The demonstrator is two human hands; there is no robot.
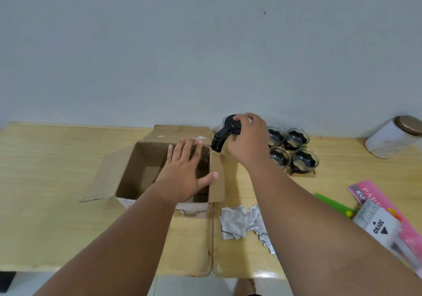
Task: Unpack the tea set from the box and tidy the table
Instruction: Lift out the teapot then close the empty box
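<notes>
An open cardboard box [127, 172] sits on the wooden table, its flaps spread out. My left hand [185, 174] lies flat over the box's opening, fingers straight, thumb against the right flap. Just right of the box stands a glass teapot with a black lid and handle [222, 135]. My right hand [249, 142] grips it from above, fingers curled over the lid. Several glass cups with black bases [290, 149] stand in a cluster to the right of the teapot.
Torn silver wrapping [239, 222] lies near the front edge. Pink packets, a green item and a silver Joyko pack [376, 222] lie at the right. A white jar with a bronze lid [392, 138] stands at the back right. A wall rises behind the table.
</notes>
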